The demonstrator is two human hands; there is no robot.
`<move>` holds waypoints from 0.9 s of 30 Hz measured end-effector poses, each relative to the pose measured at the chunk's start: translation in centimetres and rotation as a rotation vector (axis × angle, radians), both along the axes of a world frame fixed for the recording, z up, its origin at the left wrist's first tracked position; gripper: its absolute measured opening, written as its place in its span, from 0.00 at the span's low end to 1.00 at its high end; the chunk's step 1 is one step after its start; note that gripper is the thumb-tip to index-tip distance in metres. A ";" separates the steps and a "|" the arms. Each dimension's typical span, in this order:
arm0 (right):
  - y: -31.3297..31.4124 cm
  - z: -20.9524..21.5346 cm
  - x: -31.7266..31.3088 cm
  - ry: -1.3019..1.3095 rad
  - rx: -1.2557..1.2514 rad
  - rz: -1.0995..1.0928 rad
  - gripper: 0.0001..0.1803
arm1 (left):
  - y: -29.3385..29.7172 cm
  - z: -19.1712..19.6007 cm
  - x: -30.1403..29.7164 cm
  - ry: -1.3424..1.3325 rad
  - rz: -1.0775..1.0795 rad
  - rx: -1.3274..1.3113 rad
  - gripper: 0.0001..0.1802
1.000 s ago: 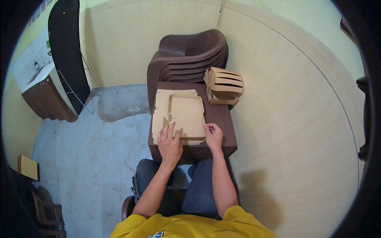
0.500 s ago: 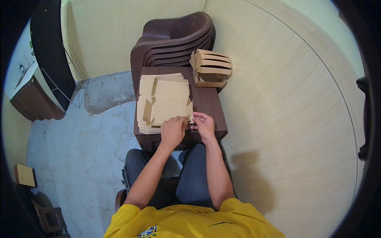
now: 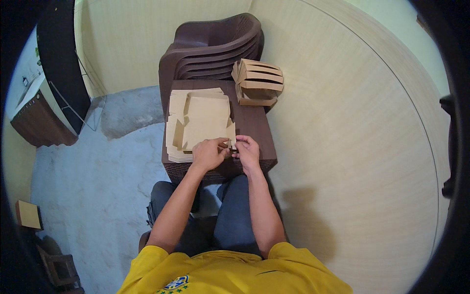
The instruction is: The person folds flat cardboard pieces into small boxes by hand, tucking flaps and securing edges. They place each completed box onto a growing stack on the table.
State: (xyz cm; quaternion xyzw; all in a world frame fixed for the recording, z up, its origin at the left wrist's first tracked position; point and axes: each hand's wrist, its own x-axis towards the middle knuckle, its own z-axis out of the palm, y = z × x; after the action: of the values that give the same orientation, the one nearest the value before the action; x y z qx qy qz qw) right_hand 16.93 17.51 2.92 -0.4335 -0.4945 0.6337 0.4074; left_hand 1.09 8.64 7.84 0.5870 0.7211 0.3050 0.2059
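Some folding, I guess: the right hand (image 3: 247, 152) pinches the box (image 3: 203, 132); left hand (image 3: 208, 153), can't tell. Sides need tucking.

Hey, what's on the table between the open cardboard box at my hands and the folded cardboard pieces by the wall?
Just a bare strip of brown tabletop, seen in the head view.

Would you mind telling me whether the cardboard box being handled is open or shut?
Open: the cardboard box shows its inside uncovered, with a left side flap raised.
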 end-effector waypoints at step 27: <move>-1.6 1.1 -0.3 0.140 -0.057 -0.078 0.16 | -0.9 0.2 0.5 -0.087 -0.013 0.001 0.26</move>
State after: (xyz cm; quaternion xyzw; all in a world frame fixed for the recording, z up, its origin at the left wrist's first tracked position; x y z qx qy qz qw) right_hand 16.60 15.89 4.04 -0.4184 -0.4294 0.6599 0.4528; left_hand 1.60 7.71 8.02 0.5780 0.7074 0.3292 0.2389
